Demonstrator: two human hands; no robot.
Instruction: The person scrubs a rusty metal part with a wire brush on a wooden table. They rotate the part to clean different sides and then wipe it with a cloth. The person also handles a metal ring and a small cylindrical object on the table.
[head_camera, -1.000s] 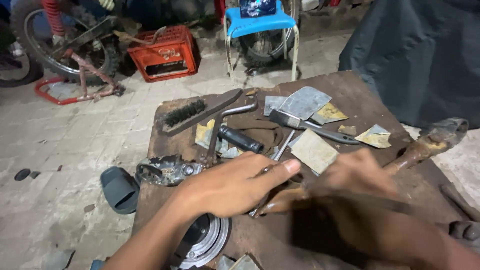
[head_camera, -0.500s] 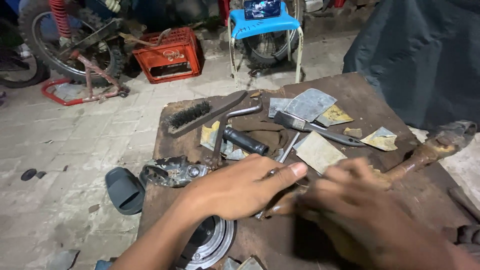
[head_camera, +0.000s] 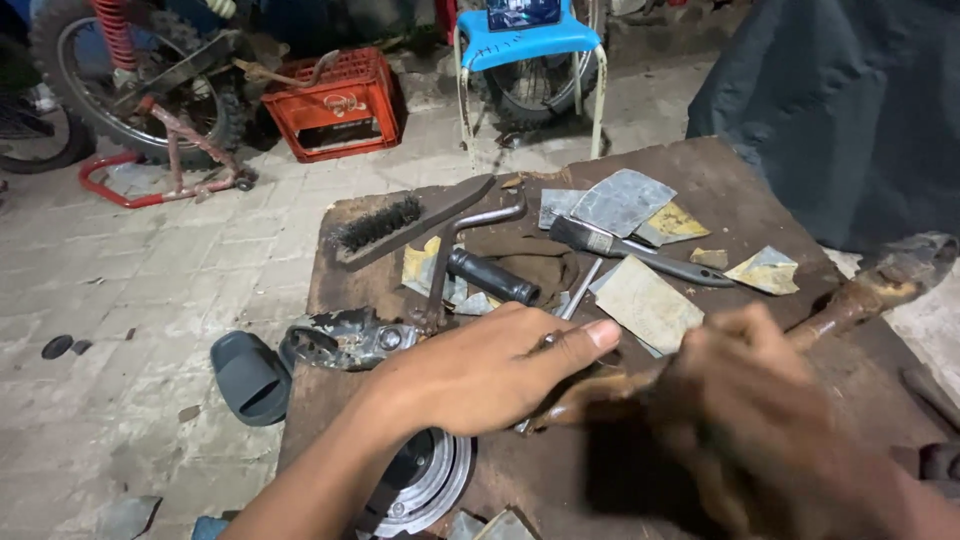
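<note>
A long rusty rod (head_camera: 860, 297) lies across the brown wooden board (head_camera: 730, 180), running from the board's middle to its right edge. My left hand (head_camera: 485, 372) presses down on the rod's near end, fingers stretched out over it and over a thin metal tool (head_camera: 580, 290). My right hand (head_camera: 760, 420) is blurred with motion and curled over the rod's middle part. What lies under its palm is hidden.
On the board lie a wire brush (head_camera: 385, 225), a paintbrush (head_camera: 630, 250), a black grip (head_camera: 490, 278), several sandpaper pieces (head_camera: 645, 300), a dark metal casting (head_camera: 350, 340) and a round metal part (head_camera: 425, 480). A black slipper (head_camera: 250, 378), red crate (head_camera: 335, 100), blue chair (head_camera: 530, 45) and wheel (head_camera: 130, 80) stand on the paving.
My right hand has slid along the rod, back toward me and to the right, and stays blurred. My left hand keeps its place on the rod's end.
</note>
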